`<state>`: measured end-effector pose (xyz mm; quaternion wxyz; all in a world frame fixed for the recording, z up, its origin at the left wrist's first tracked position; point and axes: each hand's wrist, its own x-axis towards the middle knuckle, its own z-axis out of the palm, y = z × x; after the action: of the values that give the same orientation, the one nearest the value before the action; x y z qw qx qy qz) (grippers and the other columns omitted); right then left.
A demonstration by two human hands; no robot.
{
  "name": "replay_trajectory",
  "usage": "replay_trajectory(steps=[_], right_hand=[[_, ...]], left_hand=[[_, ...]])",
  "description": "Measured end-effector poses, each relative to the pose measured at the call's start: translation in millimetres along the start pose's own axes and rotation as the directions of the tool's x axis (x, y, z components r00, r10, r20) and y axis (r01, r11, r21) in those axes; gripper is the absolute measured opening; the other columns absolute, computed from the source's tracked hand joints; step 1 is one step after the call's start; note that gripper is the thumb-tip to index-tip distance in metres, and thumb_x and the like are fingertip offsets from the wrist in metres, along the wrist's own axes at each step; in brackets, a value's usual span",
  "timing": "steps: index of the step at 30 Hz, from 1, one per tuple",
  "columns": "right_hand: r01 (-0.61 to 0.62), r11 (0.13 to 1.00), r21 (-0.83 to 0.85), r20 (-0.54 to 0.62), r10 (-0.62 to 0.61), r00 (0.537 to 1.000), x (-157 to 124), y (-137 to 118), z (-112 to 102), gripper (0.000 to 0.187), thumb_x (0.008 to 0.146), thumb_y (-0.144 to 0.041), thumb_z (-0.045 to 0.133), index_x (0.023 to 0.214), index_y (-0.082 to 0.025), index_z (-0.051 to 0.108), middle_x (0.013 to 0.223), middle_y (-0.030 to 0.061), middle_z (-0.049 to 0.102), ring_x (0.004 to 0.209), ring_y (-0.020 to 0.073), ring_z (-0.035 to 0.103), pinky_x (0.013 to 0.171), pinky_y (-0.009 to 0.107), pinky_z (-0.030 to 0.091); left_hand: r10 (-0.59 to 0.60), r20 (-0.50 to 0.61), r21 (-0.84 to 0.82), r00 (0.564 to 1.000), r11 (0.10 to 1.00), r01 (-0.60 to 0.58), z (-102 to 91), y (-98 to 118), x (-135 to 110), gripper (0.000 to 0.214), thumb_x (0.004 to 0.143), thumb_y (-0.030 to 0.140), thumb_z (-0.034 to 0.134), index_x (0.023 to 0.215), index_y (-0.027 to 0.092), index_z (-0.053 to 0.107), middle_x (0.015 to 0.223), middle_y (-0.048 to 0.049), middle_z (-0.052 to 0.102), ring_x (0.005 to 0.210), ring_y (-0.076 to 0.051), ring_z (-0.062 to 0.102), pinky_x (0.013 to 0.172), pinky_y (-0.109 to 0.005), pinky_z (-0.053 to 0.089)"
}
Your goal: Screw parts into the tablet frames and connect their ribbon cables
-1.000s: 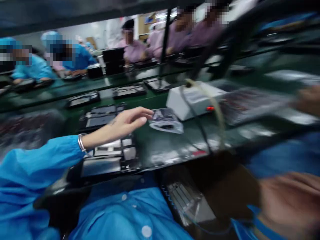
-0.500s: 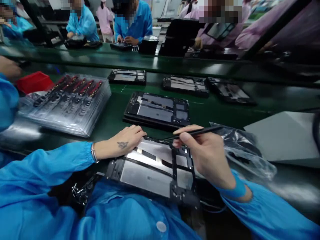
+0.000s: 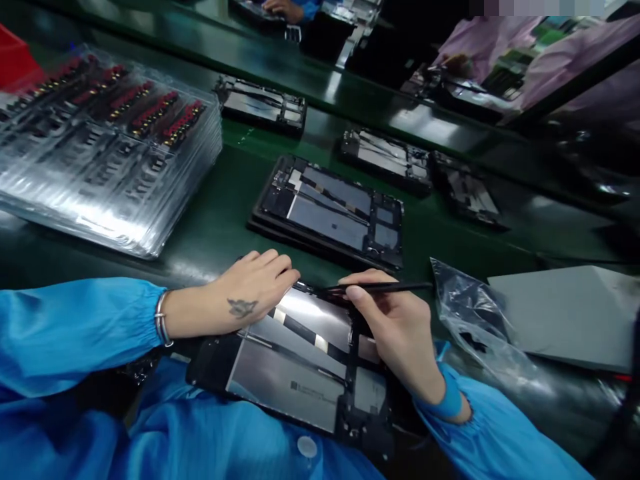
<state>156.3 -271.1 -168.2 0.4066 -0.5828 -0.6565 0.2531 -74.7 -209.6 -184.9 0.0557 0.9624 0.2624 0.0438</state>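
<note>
An opened tablet with bare silvery panels and a black frame leans at the table's front edge, near my lap. My left hand lies over its far left edge, fingers curled and closed on the frame; the fingertips are partly hidden. Between the thumb and fingers of my right hand is a pair of black tweezers, held almost level. Their tips reach the far edge of the tablet, near its middle. What the tips touch is too small to make out.
Another opened tablet lies just beyond, on a dark base. Several more stand along the back ledge. Stacked clear trays with red-and-black parts are at left, by a red bin. A plastic bag and grey box lie at right.
The view has tilted down and turned, so the bench looks closer. My right hand and the tweezers have shifted slightly left along the tablet's far edge. My left hand keeps its hold.
</note>
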Motion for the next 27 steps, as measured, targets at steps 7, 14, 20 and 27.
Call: replay_trajectory(steps=[7,14,20,27], right_hand=[[0.017,1.0,-0.017,0.011,-0.017,1.0,0,-3,0,0.011,0.093,-0.028,0.063,0.088,-0.022,0.071,0.084,0.0005,0.072,0.073,0.0148,0.069,0.061,0.022,0.056],[0.051,0.997,-0.054,0.021,-0.05,0.999,0,-3,-1,0.011,0.094,-0.028,0.062,0.092,-0.023,0.071,0.088,0.0021,0.071,0.074,0.0158,0.069,0.061,0.024,0.057],[0.066,0.997,-0.05,0.012,-0.065,0.998,-1,-2,-2,0.01,0.094,-0.027,0.062,0.091,-0.023,0.071,0.086,0.0018,0.07,0.075,0.0157,0.067,0.061,0.024,0.056],[0.087,0.994,-0.07,0.037,-0.085,0.996,-1,-4,1,0.009,0.095,-0.025,0.062,0.092,-0.022,0.07,0.085,0.0016,0.069,0.072,0.0151,0.065,0.06,0.025,0.053]], left_hand=[[-0.034,0.052,-0.04,0.998,0.999,0.036,-13.1,5,1,0.03,0.086,-0.001,0.045,0.109,0.014,0.057,0.107,-0.0064,0.056,0.089,-0.022,0.048,0.073,-0.035,0.039],[-0.039,0.083,-0.079,0.996,0.996,0.046,-18.4,6,2,0.034,0.081,-0.004,0.045,0.107,0.014,0.056,0.108,-0.0072,0.056,0.088,-0.022,0.049,0.071,-0.035,0.039],[-0.053,0.111,-0.068,0.992,0.996,0.061,-20.6,7,3,0.029,0.084,-0.003,0.047,0.104,0.015,0.056,0.107,-0.0075,0.058,0.085,-0.021,0.049,0.07,-0.034,0.038],[-0.05,0.135,-0.068,0.99,0.996,0.06,-23.1,7,4,0.023,0.093,0.002,0.044,0.108,0.014,0.056,0.111,-0.0081,0.057,0.087,-0.021,0.049,0.072,-0.034,0.038]])
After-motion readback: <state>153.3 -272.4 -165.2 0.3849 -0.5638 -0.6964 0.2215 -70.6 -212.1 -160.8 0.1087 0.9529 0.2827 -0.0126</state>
